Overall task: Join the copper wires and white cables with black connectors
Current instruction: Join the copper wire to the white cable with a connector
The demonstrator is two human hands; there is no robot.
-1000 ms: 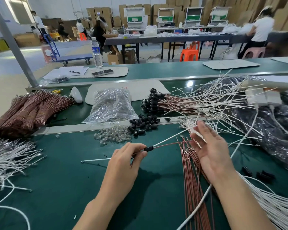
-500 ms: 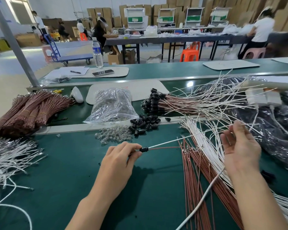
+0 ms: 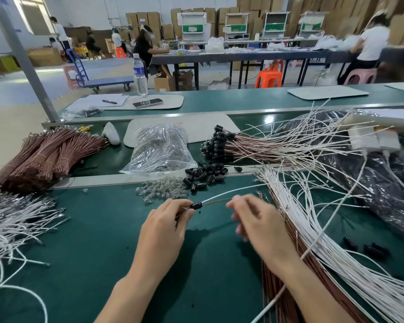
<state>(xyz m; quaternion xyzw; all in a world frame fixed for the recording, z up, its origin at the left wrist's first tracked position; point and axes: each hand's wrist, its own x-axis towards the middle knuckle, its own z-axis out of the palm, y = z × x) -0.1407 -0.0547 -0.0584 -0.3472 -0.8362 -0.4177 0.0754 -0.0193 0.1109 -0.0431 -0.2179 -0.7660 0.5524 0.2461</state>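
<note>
Right hand (image 3: 259,220) returns from the white-cable pile (image 3: 313,224) to the assembly held by the left hand (image 3: 166,231).
Left grip pinches the black connector (image 3: 195,205) over the worktop (image 3: 91,241), open end facing right, probably to keep the leads accessible. A white cable (image 3: 222,196) and a copper wire (image 3: 216,201) exit it rightward, beyond the fingertips. Right grip is motion-blurred at the copper wire's far end; whether it grasps cannot be determined.

The green tabletop (image 3: 91,252) carries tied bundles of copper wires (image 3: 49,155) at far left, loose white cables (image 3: 14,220) beside them, a clear bag (image 3: 160,149), a scatter of black connectors (image 3: 204,174), small clear pieces (image 3: 163,190), possibly bulbs, and a fan of mixed wires (image 3: 313,229) at right.
</note>
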